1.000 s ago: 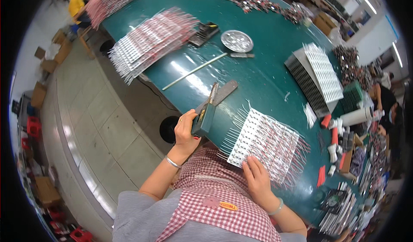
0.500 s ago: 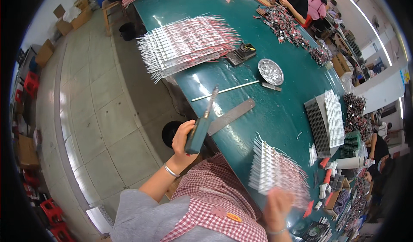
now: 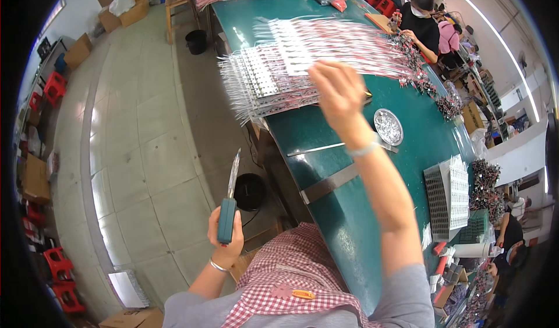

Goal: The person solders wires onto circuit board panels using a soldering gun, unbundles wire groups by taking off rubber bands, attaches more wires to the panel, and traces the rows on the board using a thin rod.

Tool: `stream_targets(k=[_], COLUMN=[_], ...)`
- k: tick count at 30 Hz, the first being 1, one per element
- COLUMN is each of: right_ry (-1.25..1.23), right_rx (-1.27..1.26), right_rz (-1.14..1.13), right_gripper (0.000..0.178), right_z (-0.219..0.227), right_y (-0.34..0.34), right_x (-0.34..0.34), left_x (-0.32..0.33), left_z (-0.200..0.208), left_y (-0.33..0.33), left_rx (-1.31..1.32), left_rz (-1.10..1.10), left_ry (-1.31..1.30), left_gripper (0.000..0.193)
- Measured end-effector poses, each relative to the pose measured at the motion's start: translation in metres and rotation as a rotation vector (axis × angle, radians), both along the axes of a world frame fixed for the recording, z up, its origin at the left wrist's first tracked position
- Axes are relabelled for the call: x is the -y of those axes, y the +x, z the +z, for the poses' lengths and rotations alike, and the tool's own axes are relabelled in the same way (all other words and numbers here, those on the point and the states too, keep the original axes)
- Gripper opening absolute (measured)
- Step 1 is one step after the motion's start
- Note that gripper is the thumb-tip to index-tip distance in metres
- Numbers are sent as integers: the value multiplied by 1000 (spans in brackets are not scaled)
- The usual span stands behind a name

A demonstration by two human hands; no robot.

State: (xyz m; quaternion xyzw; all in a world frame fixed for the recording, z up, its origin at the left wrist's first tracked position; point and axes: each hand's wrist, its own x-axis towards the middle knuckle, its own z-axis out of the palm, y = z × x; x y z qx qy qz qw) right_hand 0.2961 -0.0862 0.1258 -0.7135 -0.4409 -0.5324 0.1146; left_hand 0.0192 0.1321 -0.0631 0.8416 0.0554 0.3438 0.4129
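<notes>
My left hand (image 3: 228, 232) is closed round the dark green handle of a soldering iron (image 3: 227, 218). The iron's metal tip points away from me, over the floor beside the table. My right hand (image 3: 339, 95) reaches far across the table, fingers closed at the near edge of a white circuit board panel (image 3: 295, 47) with long white and red wires. That panel lies on or just above a stack of similar wired panels (image 3: 247, 80); contact between them is unclear. Behind the right hand, the black iron stand (image 3: 368, 97) is mostly hidden.
A metal bowl of silvery bits (image 3: 388, 127), a pale rod (image 3: 317, 149) and a flat metal strip (image 3: 332, 183) lie on the green table (image 3: 349, 235). White panels (image 3: 448, 197) stand at right. A co-worker (image 3: 420, 25) sits across. A black bucket (image 3: 250, 191) stands below the edge.
My right hand has swung from the near right to the far stack, and the wired panel that lay near me is now there. My left hand has moved left with the soldering iron, off the table.
</notes>
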Motion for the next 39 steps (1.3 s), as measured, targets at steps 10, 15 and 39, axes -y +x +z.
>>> stream_targets(k=[10, 15, 39], right_ry=[35, -48, -51], right_rx=[-442, -760, -670], right_rz=[-88, -247, -458], right_gripper=[26, 25, 27], right_z=[-115, -131, -97], right_y=[-24, -79, -308], right_x=[12, 77, 205], left_x=[20, 38, 111], left_z=[33, 65, 77], left_y=[8, 60, 223], left_rx=[-136, -132, -1175], left_rz=[-69, -256, -888], left_ry=[-785, -936, -602], left_gripper=[28, 34, 39])
